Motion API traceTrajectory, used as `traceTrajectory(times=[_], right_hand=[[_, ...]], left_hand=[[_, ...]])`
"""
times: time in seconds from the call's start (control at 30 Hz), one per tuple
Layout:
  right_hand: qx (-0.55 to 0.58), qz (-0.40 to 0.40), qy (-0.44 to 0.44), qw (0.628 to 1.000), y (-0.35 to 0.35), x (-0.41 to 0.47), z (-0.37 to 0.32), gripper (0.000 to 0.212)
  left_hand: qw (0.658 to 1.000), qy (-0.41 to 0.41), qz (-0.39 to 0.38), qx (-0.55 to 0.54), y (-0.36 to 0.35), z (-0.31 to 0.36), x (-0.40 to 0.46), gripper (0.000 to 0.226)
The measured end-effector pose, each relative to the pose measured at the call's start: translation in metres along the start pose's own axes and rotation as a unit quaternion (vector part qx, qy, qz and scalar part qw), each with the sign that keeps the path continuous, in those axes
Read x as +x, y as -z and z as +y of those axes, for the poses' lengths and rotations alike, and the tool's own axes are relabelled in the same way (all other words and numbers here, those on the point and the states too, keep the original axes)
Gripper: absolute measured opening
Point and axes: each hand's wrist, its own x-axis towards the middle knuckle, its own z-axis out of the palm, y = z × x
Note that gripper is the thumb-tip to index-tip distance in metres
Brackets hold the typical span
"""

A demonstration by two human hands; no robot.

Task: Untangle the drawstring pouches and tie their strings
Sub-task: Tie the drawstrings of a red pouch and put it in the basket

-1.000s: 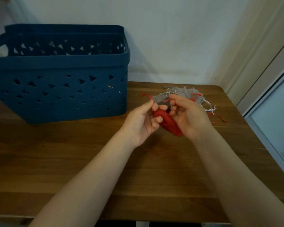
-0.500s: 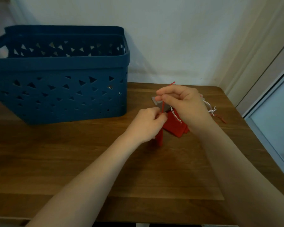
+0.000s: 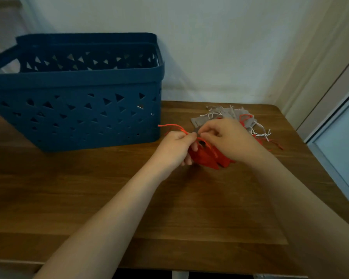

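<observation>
A red pouch hangs between my two hands just above the wooden table. My left hand pinches its red drawstring, whose loose ends stick out to the left. My right hand pinches the string close to the pouch's mouth, fingertips almost touching the left hand's. Behind my right hand lies a pile of grey pouches with white strings and some red strings mixed in. More red fabric shows under my right wrist.
A large dark blue plastic basket with triangular cut-outs stands at the back left of the table, close to my left hand. The wall runs behind the table. The table's right edge meets a pale door frame.
My right hand has come down from its raised position to meet the left hand at the pouch's mouth. The red string's ends now point left instead of up.
</observation>
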Motion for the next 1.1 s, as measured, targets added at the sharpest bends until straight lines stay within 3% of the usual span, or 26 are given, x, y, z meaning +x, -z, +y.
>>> traceTrajectory(times=[0.13,0.27,0.37,0.5,0.6,0.67,0.73,0.9,1.1], right_hand=[[0.058,-0.029,0.004,0.998,0.009,-0.004,-0.001,0.024],[0.008,-0.058,-0.018,0.998,0.005,-0.004,0.004,0.011],[0.054,-0.001,0.013,0.998,0.004,-0.007,0.000,0.011],[0.035,-0.046,0.074,0.996,0.009,-0.014,-0.005,0.007],[0.033,-0.030,0.090,0.995,0.014,-0.016,-0.003,0.018],[0.086,0.015,0.070,0.994,0.016,-0.017,-0.004,0.024],[0.151,0.033,0.024,0.988,0.015,-0.016,-0.002,0.015],[0.146,-0.044,0.000,0.988,0.004,-0.018,-0.001,0.025],[0.185,-0.027,-0.027,0.982,0.000,-0.018,0.000,0.012]], left_hand=[[1.000,0.010,0.007,-0.015,-0.001,0.001,-0.003,0.041],[1.000,0.008,-0.005,-0.013,-0.001,0.005,-0.005,0.041],[0.999,0.011,-0.008,-0.029,-0.001,0.003,-0.005,0.037],[0.996,0.029,-0.018,-0.083,0.004,0.004,-0.006,0.027],[0.998,0.006,-0.028,-0.061,0.005,0.003,-0.007,0.022],[0.998,-0.008,-0.032,-0.053,0.007,0.003,-0.008,0.021],[0.998,-0.009,-0.035,-0.058,0.008,0.003,-0.008,0.021],[0.998,-0.029,-0.030,-0.047,0.008,0.002,-0.007,0.019],[0.998,-0.038,-0.023,-0.050,0.015,-0.003,-0.006,0.012]])
